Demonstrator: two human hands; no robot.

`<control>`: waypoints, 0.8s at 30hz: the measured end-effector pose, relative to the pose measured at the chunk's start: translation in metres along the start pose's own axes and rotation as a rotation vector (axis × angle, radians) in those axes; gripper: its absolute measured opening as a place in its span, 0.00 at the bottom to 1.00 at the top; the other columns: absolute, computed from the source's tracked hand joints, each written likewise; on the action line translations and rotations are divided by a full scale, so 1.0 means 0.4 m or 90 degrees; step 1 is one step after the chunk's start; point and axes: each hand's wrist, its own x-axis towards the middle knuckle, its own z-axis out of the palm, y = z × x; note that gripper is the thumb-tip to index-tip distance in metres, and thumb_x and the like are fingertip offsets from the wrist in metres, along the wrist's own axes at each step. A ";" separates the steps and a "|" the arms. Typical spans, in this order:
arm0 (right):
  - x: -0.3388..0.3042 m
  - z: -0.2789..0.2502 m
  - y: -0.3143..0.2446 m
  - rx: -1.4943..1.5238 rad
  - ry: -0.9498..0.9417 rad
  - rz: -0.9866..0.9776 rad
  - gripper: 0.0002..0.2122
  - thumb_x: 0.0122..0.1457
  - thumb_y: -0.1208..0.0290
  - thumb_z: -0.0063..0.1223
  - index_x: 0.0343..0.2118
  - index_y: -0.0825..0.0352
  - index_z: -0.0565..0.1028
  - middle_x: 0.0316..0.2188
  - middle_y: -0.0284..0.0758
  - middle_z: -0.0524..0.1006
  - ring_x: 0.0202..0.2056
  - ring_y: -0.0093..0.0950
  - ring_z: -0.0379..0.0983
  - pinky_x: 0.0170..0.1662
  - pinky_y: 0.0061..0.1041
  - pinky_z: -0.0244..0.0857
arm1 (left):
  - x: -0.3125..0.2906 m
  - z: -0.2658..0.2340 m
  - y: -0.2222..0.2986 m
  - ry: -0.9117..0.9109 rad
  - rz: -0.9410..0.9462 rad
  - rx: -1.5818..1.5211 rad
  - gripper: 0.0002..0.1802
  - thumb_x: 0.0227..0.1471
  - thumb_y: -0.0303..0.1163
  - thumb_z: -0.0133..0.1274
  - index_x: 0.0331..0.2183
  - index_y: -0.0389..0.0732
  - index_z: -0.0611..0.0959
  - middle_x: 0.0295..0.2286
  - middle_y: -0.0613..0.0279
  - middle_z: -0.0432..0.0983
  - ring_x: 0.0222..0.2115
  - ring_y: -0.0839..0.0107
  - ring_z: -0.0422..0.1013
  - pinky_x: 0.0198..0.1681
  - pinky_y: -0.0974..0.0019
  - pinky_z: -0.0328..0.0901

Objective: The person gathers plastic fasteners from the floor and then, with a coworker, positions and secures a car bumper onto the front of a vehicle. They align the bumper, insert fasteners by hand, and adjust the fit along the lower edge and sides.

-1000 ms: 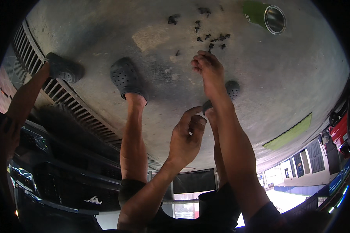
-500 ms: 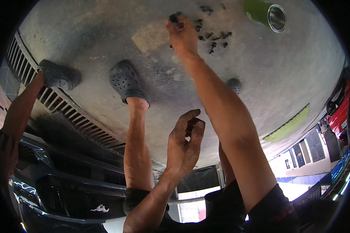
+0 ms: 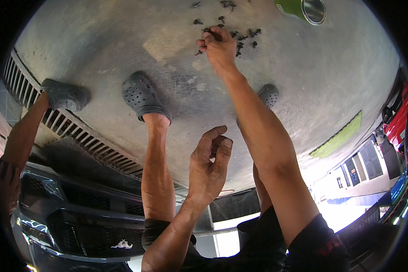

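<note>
On the concrete floor lie several small black plastic fastener clips with wide round heads and thin stems, grouped ahead and to the right. My right hand is low over this group, its fingers bent round something dark that looks like black clips, partly hidden by the fingers. One loose clip lies just beyond my fingertips. My left hand hangs nearer to me above the floor, with its fingers curled and thumb and forefinger close together. Its palm is in shadow, so what it may hold cannot be made out.
A green can lies on its side at the far right. My dark clogs are on the floor. Another person's foot in a dark shoe rests beside a metal drain grate. A dark car front stands at left, a green mat at right.
My right hand has come back slightly toward me and right, baring a clip it covered before. The whole view has shifted a little. My left hand keeps its curled pose.
</note>
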 end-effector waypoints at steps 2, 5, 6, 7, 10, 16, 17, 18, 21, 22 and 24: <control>-0.020 -0.006 -0.014 0.062 0.028 0.044 0.11 0.69 0.76 0.49 0.50 0.75 0.70 0.42 0.44 0.79 0.32 0.29 0.80 0.31 0.26 0.74 | 0.001 0.006 -0.006 -0.002 0.004 -0.002 0.21 0.66 0.37 0.53 0.54 0.35 0.75 0.33 0.62 0.76 0.32 0.77 0.71 0.39 0.70 0.67; -0.032 -0.031 -0.017 0.099 0.026 0.086 0.12 0.70 0.74 0.46 0.51 0.76 0.70 0.41 0.44 0.79 0.32 0.30 0.80 0.32 0.27 0.74 | 0.000 0.014 -0.014 -0.012 0.006 0.011 0.22 0.66 0.39 0.53 0.54 0.33 0.75 0.35 0.60 0.77 0.35 0.76 0.72 0.40 0.69 0.69; -0.036 -0.036 -0.018 0.103 0.028 0.088 0.12 0.71 0.73 0.46 0.51 0.77 0.70 0.41 0.44 0.79 0.32 0.30 0.80 0.32 0.27 0.74 | 0.001 0.011 -0.015 -0.022 0.003 0.024 0.24 0.66 0.40 0.52 0.54 0.32 0.74 0.36 0.57 0.78 0.38 0.74 0.73 0.42 0.68 0.70; -0.041 -0.040 -0.019 0.107 0.031 0.091 0.13 0.71 0.72 0.45 0.51 0.77 0.70 0.40 0.44 0.80 0.31 0.31 0.80 0.32 0.28 0.74 | 0.001 0.009 -0.015 -0.032 0.000 0.037 0.25 0.67 0.42 0.51 0.55 0.31 0.74 0.38 0.55 0.79 0.41 0.72 0.75 0.44 0.68 0.72; -0.054 -0.048 -0.018 0.120 0.063 0.107 0.13 0.72 0.72 0.44 0.52 0.77 0.70 0.39 0.44 0.80 0.30 0.30 0.79 0.30 0.27 0.71 | 0.003 0.017 -0.004 -0.031 -0.021 0.055 0.25 0.67 0.42 0.51 0.55 0.31 0.74 0.37 0.56 0.79 0.41 0.72 0.75 0.44 0.68 0.72; -0.078 -0.088 0.011 0.124 0.127 0.130 0.13 0.71 0.73 0.43 0.52 0.75 0.71 0.37 0.42 0.80 0.26 0.27 0.76 0.26 0.25 0.64 | 0.003 0.036 -0.031 -0.007 -0.001 0.034 0.20 0.66 0.37 0.53 0.53 0.35 0.75 0.32 0.66 0.75 0.31 0.79 0.69 0.38 0.71 0.66; -0.081 -0.095 0.017 0.120 0.135 0.135 0.12 0.71 0.73 0.43 0.52 0.75 0.71 0.36 0.41 0.80 0.25 0.27 0.75 0.25 0.25 0.63 | 0.003 0.037 -0.031 -0.007 0.000 0.032 0.20 0.66 0.37 0.53 0.53 0.35 0.75 0.32 0.66 0.75 0.31 0.79 0.69 0.38 0.71 0.66; -0.081 -0.105 0.025 0.119 0.142 0.139 0.12 0.71 0.73 0.44 0.51 0.75 0.71 0.35 0.41 0.80 0.25 0.27 0.75 0.25 0.25 0.63 | 0.005 0.038 -0.033 -0.008 0.002 0.030 0.20 0.66 0.37 0.54 0.53 0.35 0.75 0.32 0.66 0.75 0.31 0.79 0.69 0.38 0.71 0.66; -0.078 -0.131 0.055 0.117 0.171 0.132 0.12 0.71 0.72 0.45 0.50 0.75 0.72 0.33 0.40 0.80 0.23 0.27 0.74 0.24 0.25 0.63 | 0.006 0.044 -0.034 -0.011 -0.002 0.026 0.20 0.66 0.37 0.54 0.53 0.35 0.75 0.31 0.65 0.75 0.31 0.79 0.69 0.39 0.70 0.66; -0.073 -0.137 0.070 0.115 0.184 0.115 0.12 0.70 0.72 0.45 0.50 0.75 0.72 0.33 0.40 0.80 0.23 0.26 0.74 0.24 0.25 0.63 | 0.005 0.046 -0.033 -0.012 -0.004 0.026 0.20 0.66 0.37 0.54 0.53 0.34 0.75 0.31 0.65 0.75 0.31 0.79 0.69 0.39 0.70 0.66; -0.073 -0.150 0.088 0.102 0.195 0.099 0.12 0.69 0.72 0.45 0.50 0.75 0.73 0.32 0.40 0.80 0.23 0.26 0.74 0.25 0.25 0.63 | 0.006 0.047 -0.037 -0.016 0.003 0.031 0.20 0.66 0.36 0.53 0.53 0.34 0.75 0.31 0.65 0.75 0.31 0.79 0.69 0.39 0.71 0.66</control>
